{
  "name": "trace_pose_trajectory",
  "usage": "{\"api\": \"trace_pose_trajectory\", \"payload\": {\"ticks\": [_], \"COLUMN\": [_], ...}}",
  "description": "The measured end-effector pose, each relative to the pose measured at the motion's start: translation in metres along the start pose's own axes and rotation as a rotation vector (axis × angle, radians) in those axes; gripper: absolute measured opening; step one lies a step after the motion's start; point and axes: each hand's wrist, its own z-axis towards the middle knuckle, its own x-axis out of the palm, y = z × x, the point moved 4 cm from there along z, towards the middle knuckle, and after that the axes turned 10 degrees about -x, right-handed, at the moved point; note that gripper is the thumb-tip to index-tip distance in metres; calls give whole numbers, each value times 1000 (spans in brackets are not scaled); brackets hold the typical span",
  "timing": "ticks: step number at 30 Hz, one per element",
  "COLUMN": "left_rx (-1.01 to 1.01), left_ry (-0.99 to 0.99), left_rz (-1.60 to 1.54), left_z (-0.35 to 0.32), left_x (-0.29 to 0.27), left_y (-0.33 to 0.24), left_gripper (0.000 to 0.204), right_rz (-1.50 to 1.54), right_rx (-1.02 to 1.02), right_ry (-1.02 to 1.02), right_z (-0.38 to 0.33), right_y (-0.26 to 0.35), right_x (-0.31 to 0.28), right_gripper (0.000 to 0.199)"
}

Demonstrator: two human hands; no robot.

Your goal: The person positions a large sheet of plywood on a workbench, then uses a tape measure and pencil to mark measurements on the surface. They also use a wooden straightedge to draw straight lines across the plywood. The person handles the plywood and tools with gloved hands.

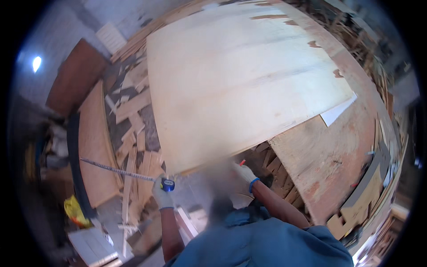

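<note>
The left hand [161,196], in a pale glove, is closed around a blue tape measure [167,184] at about 7 o'clock of the picture, and the tape blade [116,169] is already pulled out far toward 9 o'clock, over the wood scraps [133,133] on the floor. The right hand [243,172], also gloved, is at the near edge of the large pale plywood sheet [240,75], which fills the centre and 12 o'clock; a small red pencil [242,162] shows just at its fingers, but whether they pinch it I cannot tell, because this part is blurred. I judge the measuring is in progress: the tape is drawn out but does not lie on the sheet, and no mark or cut shows on it.
</note>
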Motion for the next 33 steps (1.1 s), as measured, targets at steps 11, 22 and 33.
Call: {"api": "trace_pose_trajectory", "payload": {"ticks": [11,22,33], "left_rx": [-447,-528,-837], "left_ry": [467,570,921], "left_rz": [125,21,299], "left_z": [142,-38,-213], "left_x": [7,68,103], "left_y": [61,46,36], "left_gripper": [17,10,32], "right_rz": [2,414,-428], "right_rx": [-651,-571,-627], "right_ry": [-298,-653,-1213], "right_z": [-24,-37,-348], "right_y": [20,12,65], "right_x": [131,48,-241], "right_gripper": [40,39,37]}}
